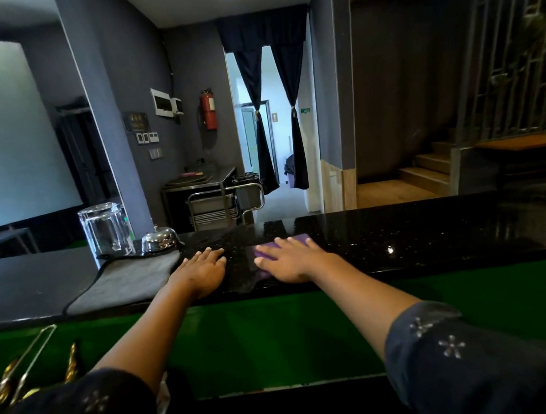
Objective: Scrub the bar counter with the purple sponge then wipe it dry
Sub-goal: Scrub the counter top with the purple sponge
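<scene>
The black speckled bar counter (430, 230) runs across the view. My right hand (290, 259) lies flat on the purple sponge (300, 238), pressing it onto the counter; only the sponge's edges show around the fingers. My left hand (201, 271) rests palm down on the counter just left of the sponge, fingers spread, holding nothing. A grey cloth (124, 282) with dark trim lies flat on the counter, touching the left hand's wrist side. The stone around the sponge looks wet.
An upturned clear glass (105, 229) and a chrome call bell (160, 240) stand at the counter's far edge behind the cloth. Gold-tipped bar tools (32, 366) sit low at the left. The counter's green front panel (275, 337) is below my arms.
</scene>
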`<state>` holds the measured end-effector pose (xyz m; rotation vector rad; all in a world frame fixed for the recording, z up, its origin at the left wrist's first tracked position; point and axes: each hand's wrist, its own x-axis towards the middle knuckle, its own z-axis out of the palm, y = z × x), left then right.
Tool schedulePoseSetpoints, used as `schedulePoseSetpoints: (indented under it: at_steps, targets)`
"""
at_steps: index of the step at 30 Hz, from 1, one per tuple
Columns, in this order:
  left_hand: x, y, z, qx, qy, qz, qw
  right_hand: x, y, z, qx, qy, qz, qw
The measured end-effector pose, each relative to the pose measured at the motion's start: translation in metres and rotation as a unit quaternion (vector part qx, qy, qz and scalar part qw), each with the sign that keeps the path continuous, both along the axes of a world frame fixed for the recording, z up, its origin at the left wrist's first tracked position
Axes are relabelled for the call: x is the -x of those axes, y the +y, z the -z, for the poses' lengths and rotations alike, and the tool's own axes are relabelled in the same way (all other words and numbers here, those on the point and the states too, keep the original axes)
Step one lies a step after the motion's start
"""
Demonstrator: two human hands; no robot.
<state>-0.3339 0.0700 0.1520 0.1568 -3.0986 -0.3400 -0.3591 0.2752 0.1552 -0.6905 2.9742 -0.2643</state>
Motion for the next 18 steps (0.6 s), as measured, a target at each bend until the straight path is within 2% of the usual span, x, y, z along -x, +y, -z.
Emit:
schedulePoseSetpoints:
  at_steps: [3, 9, 14, 16, 18]
  targets:
    - [-0.003, 0.002, -0.002, -0.003, -0.004, 0.0, 1.0, 0.007, 0.074, 0.001, 0.011, 0.012, 0.053, 0.998]
    - [-0.001, 0.008, -0.004, 0.009, 0.0, -0.012, 1.0, 0.013, 0.218, -0.005, -0.023, 0.014, 0.23, 0.973]
    - [0.007, 0.047, -0.02, 0.013, -0.015, -0.078, 0.997, -0.005, 0.227, -0.001, -0.006, 0.027, 0.208, 0.978]
    - [0.016, 0.097, -0.023, 0.008, 0.013, -0.029, 0.999, -0.009, 0.23, 0.005, 0.0, 0.032, 0.175, 0.984]
    - [0.022, 0.16, -0.02, 0.014, 0.047, 0.06, 0.997, -0.008, 0.24, 0.006, 0.001, 0.024, 0.147, 0.989]
